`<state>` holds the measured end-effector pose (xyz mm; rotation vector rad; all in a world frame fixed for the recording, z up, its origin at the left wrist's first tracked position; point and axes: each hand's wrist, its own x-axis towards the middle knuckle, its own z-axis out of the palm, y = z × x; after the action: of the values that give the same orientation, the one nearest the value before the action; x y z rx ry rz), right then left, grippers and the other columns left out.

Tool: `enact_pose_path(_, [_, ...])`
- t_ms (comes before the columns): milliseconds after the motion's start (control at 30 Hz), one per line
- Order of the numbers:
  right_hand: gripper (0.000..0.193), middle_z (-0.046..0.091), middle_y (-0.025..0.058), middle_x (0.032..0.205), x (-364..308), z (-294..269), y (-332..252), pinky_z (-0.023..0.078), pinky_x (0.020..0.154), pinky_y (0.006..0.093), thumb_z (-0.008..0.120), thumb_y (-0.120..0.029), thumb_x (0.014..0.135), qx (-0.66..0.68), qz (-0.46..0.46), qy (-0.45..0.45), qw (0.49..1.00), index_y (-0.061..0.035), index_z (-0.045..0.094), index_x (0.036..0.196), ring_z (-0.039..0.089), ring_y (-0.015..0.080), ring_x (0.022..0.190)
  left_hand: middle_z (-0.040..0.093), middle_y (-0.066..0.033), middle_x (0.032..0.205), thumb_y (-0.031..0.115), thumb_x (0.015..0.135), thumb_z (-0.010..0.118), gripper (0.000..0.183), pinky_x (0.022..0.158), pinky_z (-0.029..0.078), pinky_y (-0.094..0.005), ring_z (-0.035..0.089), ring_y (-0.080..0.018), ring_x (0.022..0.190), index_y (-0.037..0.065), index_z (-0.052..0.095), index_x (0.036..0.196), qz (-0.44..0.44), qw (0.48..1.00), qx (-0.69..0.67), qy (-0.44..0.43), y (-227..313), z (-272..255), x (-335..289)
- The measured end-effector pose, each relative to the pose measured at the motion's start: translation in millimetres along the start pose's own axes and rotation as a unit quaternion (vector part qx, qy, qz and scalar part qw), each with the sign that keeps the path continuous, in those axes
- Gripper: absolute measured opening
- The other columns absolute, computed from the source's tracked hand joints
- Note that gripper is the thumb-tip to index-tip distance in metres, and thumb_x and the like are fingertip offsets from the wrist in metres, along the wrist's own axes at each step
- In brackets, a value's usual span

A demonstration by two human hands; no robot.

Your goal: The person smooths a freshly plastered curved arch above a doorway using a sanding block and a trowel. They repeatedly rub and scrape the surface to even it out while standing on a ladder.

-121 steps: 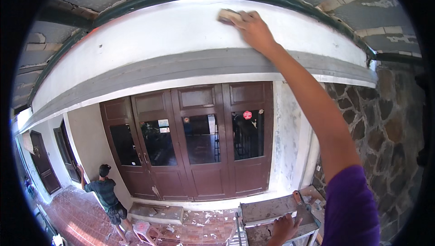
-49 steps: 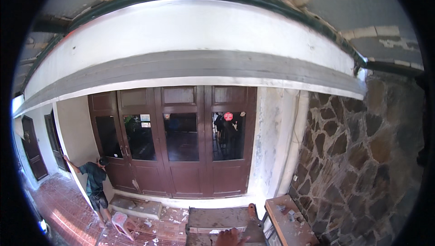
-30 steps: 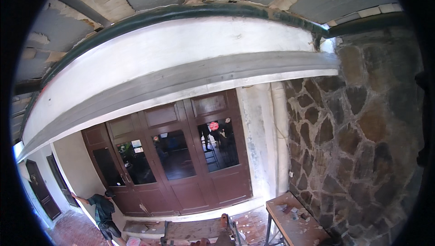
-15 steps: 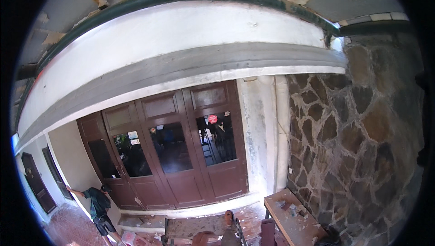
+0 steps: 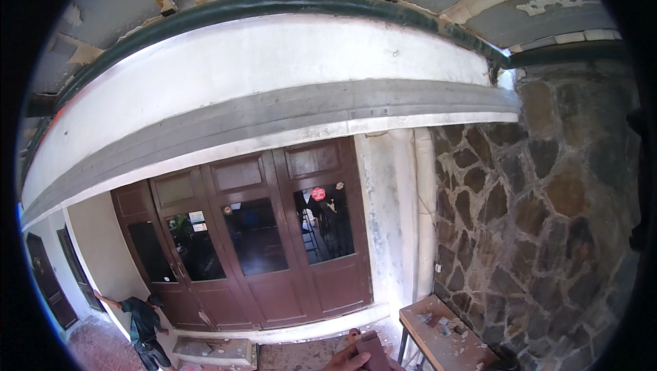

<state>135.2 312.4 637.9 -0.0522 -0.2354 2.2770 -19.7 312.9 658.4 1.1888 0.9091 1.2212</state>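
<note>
At the bottom edge, my left hand (image 5: pixel 344 359) is closed, and the rounded tip of a brown wooden handle (image 5: pixel 354 334) rises beside its fingers. It looks like the scraper seen earlier, though its blade is hidden. Just right of it is a flat maroon block (image 5: pixel 371 352), upright between my hands, with a fingertip of the left hand against its face. Only a sliver of my right hand (image 5: pixel 395 365) shows, at the block's right side. Its fingers are mostly cut off by the lower edge.
A wooden table (image 5: pixel 419 322) strewn with debris stands at right, against a stone wall (image 5: pixel 530 214). Ahead are brown panelled doors (image 5: pixel 267 296) under a white ledge (image 5: pixel 287 49). Below lies a dusty plank surface (image 5: pixel 294 356). Another person (image 5: pixel 142 326) stands at far left, one arm against the wall.
My view has tilted up slightly. The scraper's handle has dropped lower, its blade no longer showing. The maroon block has moved left and up between my hands. The other person has shifted slightly.
</note>
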Motion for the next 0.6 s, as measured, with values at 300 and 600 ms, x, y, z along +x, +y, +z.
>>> enact_pose_path(300, [0.032,0.065,0.014,0.105,-14.0,-8.6,33.2,0.055,0.077,0.0343,0.045,-0.021,0.103,-0.264,-0.159,0.089,0.947,-0.0015,0.054,0.126,0.066,0.0263,0.09,0.066,-0.0044,0.106,0.03,0.099,0.062,0.043,0.076,0.053,-0.0286,0.062,-0.0122,0.091,0.004,0.057,0.133,-0.006,0.995,0.016,0.102,12.7,12.0,-38.8])
enact_pose_path(600, [0.014,0.066,0.0177,0.102,-68.6,-6.7,42.8,0.051,0.083,0.0397,0.061,0.0,0.087,-0.696,-0.421,-0.046,0.58,-0.0017,0.067,0.1,0.064,0.0334,0.1,0.054,-0.0218,0.14,0.031,0.105,0.041,0.056,0.114,0.032,-0.0454,0.05,-0.0334,0.132,-0.003,0.036,0.149,0.46,0.64,0.564,0.246,199.2,-45.1,-61.0])
